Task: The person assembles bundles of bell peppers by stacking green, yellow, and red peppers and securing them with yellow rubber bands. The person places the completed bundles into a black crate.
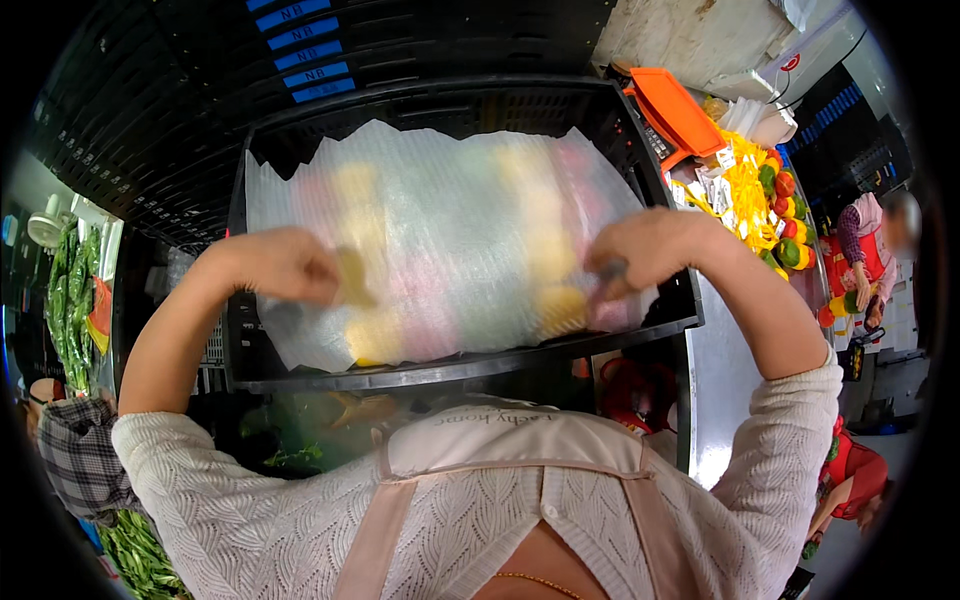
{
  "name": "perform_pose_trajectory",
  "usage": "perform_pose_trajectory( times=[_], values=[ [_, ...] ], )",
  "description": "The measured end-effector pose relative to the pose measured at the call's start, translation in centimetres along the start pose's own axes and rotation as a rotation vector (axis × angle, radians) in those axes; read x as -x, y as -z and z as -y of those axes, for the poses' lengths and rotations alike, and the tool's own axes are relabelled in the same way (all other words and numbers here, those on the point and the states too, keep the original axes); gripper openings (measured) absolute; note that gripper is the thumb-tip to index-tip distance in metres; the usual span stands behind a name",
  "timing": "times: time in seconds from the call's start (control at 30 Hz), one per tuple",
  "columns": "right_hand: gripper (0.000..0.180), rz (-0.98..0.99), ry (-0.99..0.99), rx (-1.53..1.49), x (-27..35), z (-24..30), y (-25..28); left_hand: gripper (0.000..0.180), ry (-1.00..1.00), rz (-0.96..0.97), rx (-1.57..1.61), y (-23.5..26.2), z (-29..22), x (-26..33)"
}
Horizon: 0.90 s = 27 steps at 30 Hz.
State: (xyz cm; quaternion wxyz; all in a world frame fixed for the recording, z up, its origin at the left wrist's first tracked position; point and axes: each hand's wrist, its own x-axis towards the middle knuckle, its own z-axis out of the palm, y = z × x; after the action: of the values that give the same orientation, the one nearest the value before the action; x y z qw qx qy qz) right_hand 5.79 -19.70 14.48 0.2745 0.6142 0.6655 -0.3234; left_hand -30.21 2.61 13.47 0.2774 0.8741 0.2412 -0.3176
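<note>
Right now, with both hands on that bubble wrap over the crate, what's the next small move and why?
Probably ease the bubble wrap down flat. Both the left hand and right hand pinch its near side, it already spans the black crate, and yellow and pink items show through it, but its far edge looks crumpled.

Light is bright and even, falling from above, with soft shadows inside the black plastic crate (655, 300). The translucent white bubble-wrap sheet (450, 210) catches a mild sheen that washes out the colours beneath it. Both hands are smeared by motion blur. The fisheye bends straight edges, and the corners fall into black vignette.
</note>
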Motion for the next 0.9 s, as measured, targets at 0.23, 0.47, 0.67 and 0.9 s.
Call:
perform_pose_trajectory(
  times=[0.23, 0.47, 0.67, 0.9],
  values=[
    [0.086, -0.361, -0.278, 0.135, -5.2, 0.8, 0.1, 0.102, 0.185, -0.436, -0.309, -2.0, 1.0, -4.4],
    [0.113, -0.361, -0.325, 0.148, -8.4, -2.6, -5.2, 0.121, 0.328, -0.315, -0.221, -4.4, 2.7, -7.2],
    [0.102, -0.521, -0.213, -0.009, -5.4, -1.3, -3.9, 0.126, 0.349, -0.266, -0.159, -1.7, 0.5, -6.3],
    [0.069, -1.319, -0.029, -0.114, 7.8, -1.1, -6.5, 0.092, -0.01, -0.715, -0.341, 0.9, -8.7, -2.7]
  ],
)
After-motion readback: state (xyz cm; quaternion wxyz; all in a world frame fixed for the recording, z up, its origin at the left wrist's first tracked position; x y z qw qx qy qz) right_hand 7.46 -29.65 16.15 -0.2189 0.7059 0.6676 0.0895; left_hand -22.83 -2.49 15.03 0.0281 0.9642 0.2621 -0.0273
